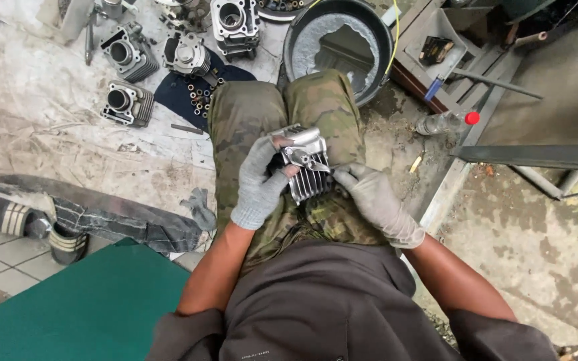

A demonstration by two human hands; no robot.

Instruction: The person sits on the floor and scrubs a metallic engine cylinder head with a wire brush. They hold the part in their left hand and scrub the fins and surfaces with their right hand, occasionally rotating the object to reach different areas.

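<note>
Finned metal cylinder head [304, 164] held over the camouflage-clad lap, left hand [260, 184] in grey glove wrapped closed around its side, right hand [372, 198] gloved, fingertips pinched against its edge, black tub [289, 47] beyond the knees, engine cylinders [127, 103] spread on the floor.

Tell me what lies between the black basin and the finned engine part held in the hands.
In the head view, only the person's camouflage-trousered knees lie between the black basin and the finned engine part, gripped by left hand and right hand.
</note>
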